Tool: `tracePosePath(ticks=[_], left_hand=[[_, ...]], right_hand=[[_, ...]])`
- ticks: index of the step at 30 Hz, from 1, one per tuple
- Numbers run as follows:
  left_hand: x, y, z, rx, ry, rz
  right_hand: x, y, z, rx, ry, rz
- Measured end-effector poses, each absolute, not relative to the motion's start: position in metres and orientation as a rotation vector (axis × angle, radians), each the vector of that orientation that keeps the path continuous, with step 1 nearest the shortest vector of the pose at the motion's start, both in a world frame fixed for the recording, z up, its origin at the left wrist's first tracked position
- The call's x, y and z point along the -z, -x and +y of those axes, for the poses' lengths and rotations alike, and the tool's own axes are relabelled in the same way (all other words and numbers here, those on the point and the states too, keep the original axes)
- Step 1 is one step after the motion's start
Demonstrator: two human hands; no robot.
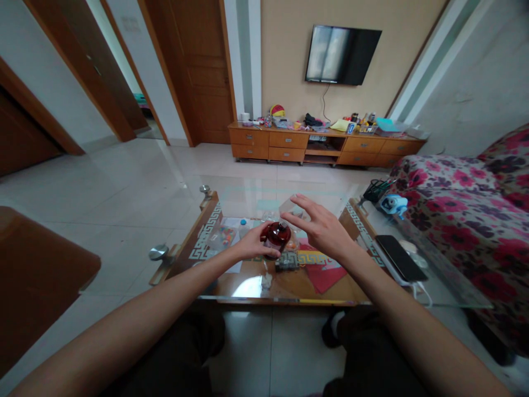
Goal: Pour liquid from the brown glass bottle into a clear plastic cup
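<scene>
Over the middle of the glass table, my left hand (254, 242) is wrapped round a dark red-brown bottle (276, 236). A small nozzle-like top shows at the bottle's upper side. My right hand (320, 226) is just above and to the right of the bottle. Between its thumb and fingers is a clear, see-through cap (290, 209), apart from the bottle; its exact shape is hard to make out.
The glass coffee table (243, 292) has a lower wooden shelf with papers and small items. A phone (400, 259) with a white cable lies at right, near a blue-and-white object (394, 205). A flowered sofa (454, 204) stands to the right, a brown seat (41, 275) to the left.
</scene>
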State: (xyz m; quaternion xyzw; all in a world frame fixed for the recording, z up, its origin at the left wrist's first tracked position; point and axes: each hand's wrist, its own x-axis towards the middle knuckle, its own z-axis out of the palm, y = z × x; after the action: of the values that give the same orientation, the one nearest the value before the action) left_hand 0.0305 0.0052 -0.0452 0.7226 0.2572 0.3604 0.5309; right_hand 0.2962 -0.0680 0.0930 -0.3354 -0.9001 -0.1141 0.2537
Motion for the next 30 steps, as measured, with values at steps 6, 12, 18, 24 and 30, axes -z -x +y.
tracePosePath(ticks=[6,12,18,24,30], left_hand=[[0.043,-0.031,0.005,-0.848,-1.755,0.580],[0.037,-0.023,0.006,-0.823,-1.874,0.628],[0.042,-0.017,0.008,-0.837,-1.961,0.686],[0.032,-0.012,0.006,-0.842,-1.993,0.707],[0.001,-0.019,0.002,-1.105,-1.818,0.655]], right_hand=[[-0.095,-0.291,-0.068,0.271,0.883,-2.452],[-0.095,-0.284,-0.068,0.260,0.872,-2.449],[-0.095,-0.275,-0.068,0.279,0.870,-2.451],[-0.095,-0.272,-0.066,0.370,0.874,-2.471],[-0.094,-0.271,-0.065,0.404,0.890,-2.465]])
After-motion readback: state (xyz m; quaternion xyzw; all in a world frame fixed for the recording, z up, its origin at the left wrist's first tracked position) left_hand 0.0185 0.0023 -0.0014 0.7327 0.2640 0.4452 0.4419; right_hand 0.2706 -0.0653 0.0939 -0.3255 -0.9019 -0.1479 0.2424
